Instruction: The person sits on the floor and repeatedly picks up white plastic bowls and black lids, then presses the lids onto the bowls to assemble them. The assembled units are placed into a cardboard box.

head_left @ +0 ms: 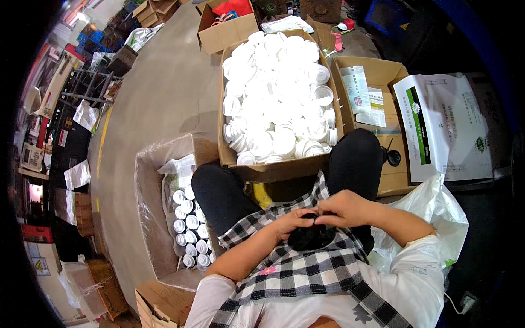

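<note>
Over my lap, my left hand (293,222) pinches a black, rounded, glossy part (309,239) by its upper edge. My right hand (344,209) is closed at the same edge, thumb and fingertips against it; whether a second small piece sits between the fingertips is hidden. Beyond my knees, a large carton is heaped with white round plastic caps (284,143). To the left, a plastic-lined carton (155,218) holds rows of white-topped black pieces (192,222). Another black round part (394,157) with a thin stem lies in the carton on the right.
The right-hand carton (402,183) also contains printed papers (356,93). A white printed sack (444,128) stands beside it, and a crumpled plastic bag (449,218) lies by my right elbow. A small carton (227,33) with red contents is at the back. Shelving and boxes line the left.
</note>
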Demonstrator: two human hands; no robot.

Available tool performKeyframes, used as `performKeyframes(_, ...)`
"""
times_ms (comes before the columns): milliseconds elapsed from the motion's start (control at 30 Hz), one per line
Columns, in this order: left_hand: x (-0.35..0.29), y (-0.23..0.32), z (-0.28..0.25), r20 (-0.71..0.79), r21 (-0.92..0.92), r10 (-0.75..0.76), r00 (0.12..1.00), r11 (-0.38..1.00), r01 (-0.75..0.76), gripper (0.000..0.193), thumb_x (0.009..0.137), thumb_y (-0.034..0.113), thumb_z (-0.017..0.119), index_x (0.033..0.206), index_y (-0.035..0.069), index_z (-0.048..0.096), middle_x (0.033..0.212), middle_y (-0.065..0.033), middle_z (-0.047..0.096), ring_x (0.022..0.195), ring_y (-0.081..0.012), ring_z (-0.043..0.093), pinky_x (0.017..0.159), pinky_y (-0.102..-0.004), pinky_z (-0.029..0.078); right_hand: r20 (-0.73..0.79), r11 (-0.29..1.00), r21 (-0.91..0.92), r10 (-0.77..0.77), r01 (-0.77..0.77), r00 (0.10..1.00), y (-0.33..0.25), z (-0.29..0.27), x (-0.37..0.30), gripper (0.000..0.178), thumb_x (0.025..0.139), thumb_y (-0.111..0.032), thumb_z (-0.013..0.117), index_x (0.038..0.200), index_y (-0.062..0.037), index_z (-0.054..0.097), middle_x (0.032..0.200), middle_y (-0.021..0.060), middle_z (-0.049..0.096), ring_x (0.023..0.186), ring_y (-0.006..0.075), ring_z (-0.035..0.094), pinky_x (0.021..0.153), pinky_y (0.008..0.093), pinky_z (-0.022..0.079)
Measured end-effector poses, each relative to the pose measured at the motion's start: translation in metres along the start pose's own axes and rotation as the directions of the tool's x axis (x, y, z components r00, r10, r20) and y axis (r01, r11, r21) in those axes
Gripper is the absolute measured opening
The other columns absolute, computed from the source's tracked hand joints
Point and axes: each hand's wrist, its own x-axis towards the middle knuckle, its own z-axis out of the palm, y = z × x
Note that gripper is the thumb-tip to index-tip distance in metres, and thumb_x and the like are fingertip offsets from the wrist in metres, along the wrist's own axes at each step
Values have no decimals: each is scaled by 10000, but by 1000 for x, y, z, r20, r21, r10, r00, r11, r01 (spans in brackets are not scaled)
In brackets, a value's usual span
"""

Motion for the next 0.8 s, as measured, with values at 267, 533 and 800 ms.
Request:
performKeyframes(267,-17,15,54,-80,559,194,978,821,-117,202,721,82,722,880,-4,631,863,-19,558,848,-129,522,764,-260,401,347,987,-159,46,11,937,-35,-24,-40,259,865,-306,491,767,-67,502,527,151,518,500,372,532,449,437,424)
performKeyframes(533,-38,36,36,-499,134,57,864,991,12,226,769,61,665,983,15,610,904,-25,613,802,-130,575,761,-265,466,-710,747,165,543,-644,448,-33,-94,-213,227,819,-181,564,734,29,553,564,78,534,490,176,510,479,338,395)
performKeyframes(800,24,149,-83,-528,162,512,678,844,-511,443,822,232,627,1201,74,459,1112,-82,548,1000,-231,540,891,-397,424,-429,13,-108,901,-994,58,36,-76,-310,279,599,-284,729,677,-23,667,700,180,623,685,321,611,650,398,477)
